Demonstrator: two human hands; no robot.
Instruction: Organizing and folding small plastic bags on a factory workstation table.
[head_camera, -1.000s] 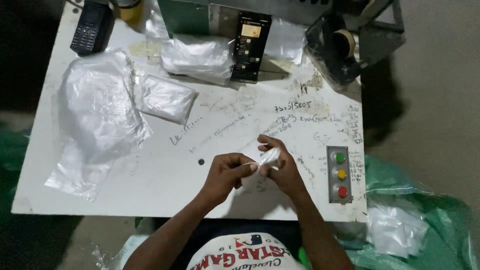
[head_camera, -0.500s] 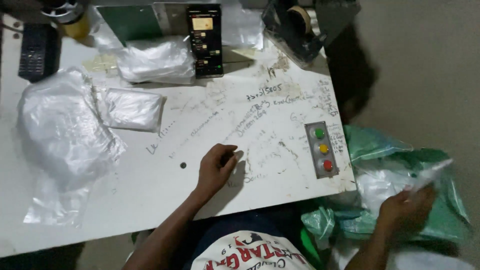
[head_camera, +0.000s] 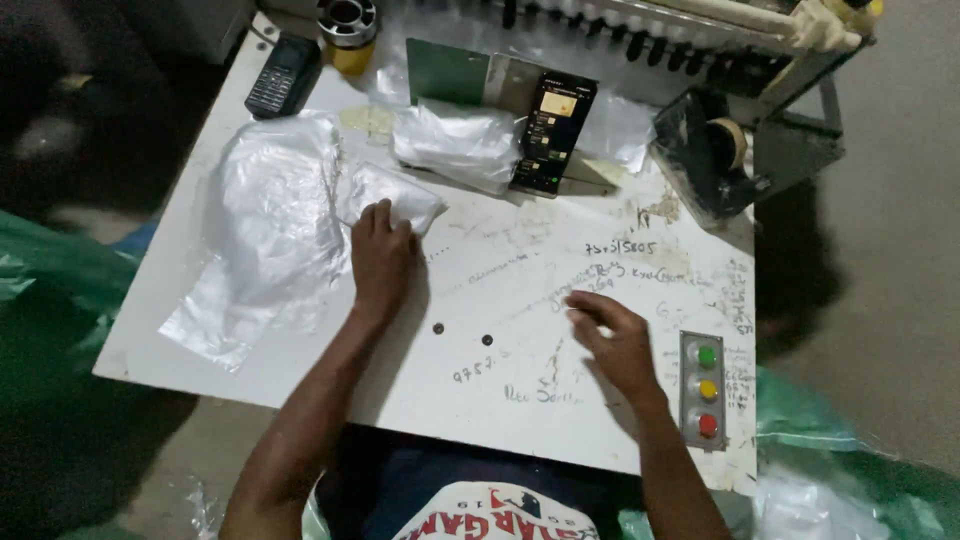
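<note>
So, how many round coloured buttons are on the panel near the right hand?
3, in one column on the panel: green button at top, yellow button in the middle, red button at bottom. None seems hidden.

I see a white table (head_camera: 300, 370). At its far left corner lies a black handset (head_camera: 283, 76); a dark controller box (head_camera: 552, 133) stands mid-back; a three-button panel (head_camera: 705, 390) sits near its right edge.

This looks like a small workshop or packing station. A worn white surface (head_camera: 560, 300), scribbled over with handwritten notes, carries a control panel of green, yellow and red buttons (head_camera: 706, 390) set into its corner. A tape dispenser (head_camera: 712, 150) and machine frame (head_camera: 700, 20) stand at the back, with stacks of clear plastic bags (head_camera: 270, 220) and bare concrete floor (head_camera: 890, 250) around.
</note>
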